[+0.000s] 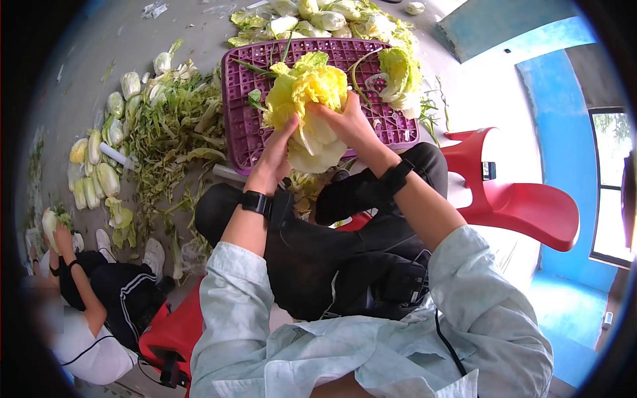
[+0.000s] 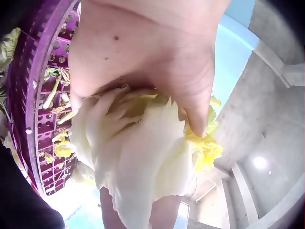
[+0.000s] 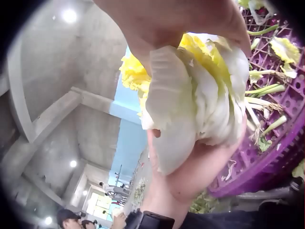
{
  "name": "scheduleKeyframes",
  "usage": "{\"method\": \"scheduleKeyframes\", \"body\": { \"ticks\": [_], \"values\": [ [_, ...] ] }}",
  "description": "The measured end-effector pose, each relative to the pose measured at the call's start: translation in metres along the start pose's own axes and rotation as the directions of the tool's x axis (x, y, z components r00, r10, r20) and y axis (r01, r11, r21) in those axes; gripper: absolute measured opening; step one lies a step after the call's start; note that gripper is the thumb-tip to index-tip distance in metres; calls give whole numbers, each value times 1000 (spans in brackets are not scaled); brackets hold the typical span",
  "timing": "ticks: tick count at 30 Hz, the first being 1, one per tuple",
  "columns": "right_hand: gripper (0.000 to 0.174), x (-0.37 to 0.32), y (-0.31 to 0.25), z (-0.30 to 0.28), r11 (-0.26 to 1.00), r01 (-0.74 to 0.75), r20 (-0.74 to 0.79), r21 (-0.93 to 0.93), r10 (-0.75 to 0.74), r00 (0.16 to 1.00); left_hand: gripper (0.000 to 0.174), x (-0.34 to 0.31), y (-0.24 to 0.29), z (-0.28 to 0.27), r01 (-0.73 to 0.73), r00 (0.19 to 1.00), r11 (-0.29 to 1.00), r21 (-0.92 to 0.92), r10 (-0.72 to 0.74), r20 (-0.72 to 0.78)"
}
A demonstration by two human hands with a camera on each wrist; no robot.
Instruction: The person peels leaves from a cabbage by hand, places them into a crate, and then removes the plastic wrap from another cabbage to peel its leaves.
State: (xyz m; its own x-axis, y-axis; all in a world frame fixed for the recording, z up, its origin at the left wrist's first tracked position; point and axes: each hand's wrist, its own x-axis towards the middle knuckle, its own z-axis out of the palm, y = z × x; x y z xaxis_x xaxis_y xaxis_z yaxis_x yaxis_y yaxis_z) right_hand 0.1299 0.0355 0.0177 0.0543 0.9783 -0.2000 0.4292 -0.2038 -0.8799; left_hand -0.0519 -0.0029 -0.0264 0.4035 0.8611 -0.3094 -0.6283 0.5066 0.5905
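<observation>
Between my two hands is a napa cabbage [image 1: 306, 113], a loose bundle of leaves with yellow frilly tops and pale white bases, held over a purple crate. My left hand [image 1: 277, 151] grips its left side, thumb up along the leaves. From the right, my right hand [image 1: 348, 125] grips it with the thumb across the yellow leaves. In the left wrist view the white leaf bases [image 2: 143, 152] fan out below the left hand [image 2: 147, 47]. The right wrist view shows the stacked white leaves [image 3: 190, 100] between the right hand [image 3: 190, 21] and the left hand [image 3: 190, 167].
The upturned purple crate [image 1: 242, 99] carries green onion scraps and a leafy cabbage piece [image 1: 400, 78]. More cabbages [image 1: 328, 20] lie behind it. Trimmed leaves [image 1: 172, 126] pile at left beside whole cabbages [image 1: 106, 179]. A red chair [image 1: 511, 199] stands right; another person [image 1: 93, 318] sits left.
</observation>
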Motion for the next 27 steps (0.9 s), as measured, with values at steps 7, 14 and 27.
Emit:
{"method": "scheduleKeyframes", "body": {
  "ticks": [7,14,27],
  "values": [
    [98,0,19,1,1000,9,66,-16,-8,998,65,6,-13,-11,79,996,993,88,-76,-40],
    [73,-9,18,-11,930,-5,363,367,-138,922,55,10,-21,-19,-10,987,975,222,45,-154],
    [52,-36,26,-27,768,-201,402,608,-80,912,76,-26,-13,13,105,993,974,199,-93,-67]
  ]
}}
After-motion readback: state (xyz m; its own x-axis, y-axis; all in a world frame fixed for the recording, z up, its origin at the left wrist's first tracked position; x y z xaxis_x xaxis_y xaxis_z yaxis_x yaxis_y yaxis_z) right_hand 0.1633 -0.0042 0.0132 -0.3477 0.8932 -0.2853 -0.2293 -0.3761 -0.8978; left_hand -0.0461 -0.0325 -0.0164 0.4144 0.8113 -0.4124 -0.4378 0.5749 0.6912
